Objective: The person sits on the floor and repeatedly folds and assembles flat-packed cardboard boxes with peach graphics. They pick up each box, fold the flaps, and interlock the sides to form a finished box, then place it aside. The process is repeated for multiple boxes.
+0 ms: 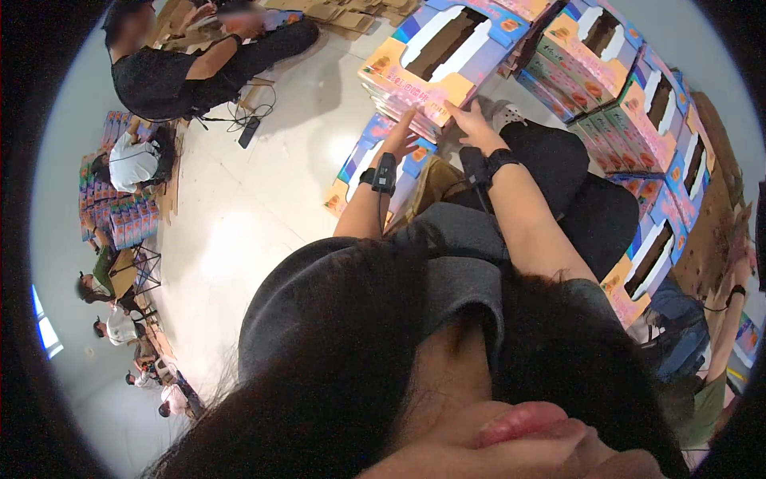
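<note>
In front of me rises a stack of flattened, printed cartons (435, 100) in pink, orange and blue, the top one with a large cut-out. My left hand (399, 140) is at the stack's near edge with its fingers stretched out. On the right, at the near corner, my right hand (472, 128) has thumb and fingers apart; the fingertips seem to touch the cartons. Neither hand is wrapped round anything. Both wrists carry dark strapped devices. Partly hidden behind my left forearm lies another printed carton (359, 164), lower down.
More stacked cartons (630, 120) stand close on my right. Brown cardboard (343, 12) lies on the floor ahead. A seated person in black (175, 76) is at the far left, near a black device with cables (249, 132). Several other people work along the left wall.
</note>
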{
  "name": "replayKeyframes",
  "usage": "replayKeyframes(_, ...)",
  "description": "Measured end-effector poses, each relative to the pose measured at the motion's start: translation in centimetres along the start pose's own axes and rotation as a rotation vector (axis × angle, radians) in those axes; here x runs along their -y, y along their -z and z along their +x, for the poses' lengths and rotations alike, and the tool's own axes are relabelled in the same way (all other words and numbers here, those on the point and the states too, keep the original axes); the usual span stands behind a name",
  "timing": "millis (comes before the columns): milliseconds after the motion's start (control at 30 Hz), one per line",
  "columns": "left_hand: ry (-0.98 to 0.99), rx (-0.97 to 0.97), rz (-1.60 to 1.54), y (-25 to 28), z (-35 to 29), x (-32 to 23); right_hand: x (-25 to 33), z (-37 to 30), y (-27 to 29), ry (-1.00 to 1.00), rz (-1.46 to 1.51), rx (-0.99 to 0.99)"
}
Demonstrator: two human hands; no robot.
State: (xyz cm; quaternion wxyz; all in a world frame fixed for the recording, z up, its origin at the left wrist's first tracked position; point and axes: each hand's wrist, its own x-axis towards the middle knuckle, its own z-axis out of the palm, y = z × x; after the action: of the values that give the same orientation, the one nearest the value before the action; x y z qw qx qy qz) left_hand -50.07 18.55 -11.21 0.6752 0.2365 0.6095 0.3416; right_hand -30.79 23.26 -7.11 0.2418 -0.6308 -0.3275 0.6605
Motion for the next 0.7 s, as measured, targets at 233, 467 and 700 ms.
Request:
replayKeyframes(233, -0.006, 0.038, 0.124, -1.4, 0.1, -1.9, -0.8, 1.1, 0.8, 0.038, 0.022, 0.093)
replayKeyframes(467, -0.005, 0.063, 0.201, -2.8, -0.7, -2.4, -1.4, 1.8, 0.5, 0.025, 0.077, 0.096)
replayKeyframes(700, 0.012, 0.047, 0.124, -2.6, 0.3, -1.6, -1.2, 2.1, 0.3, 0.082, 0.067, 0.099)
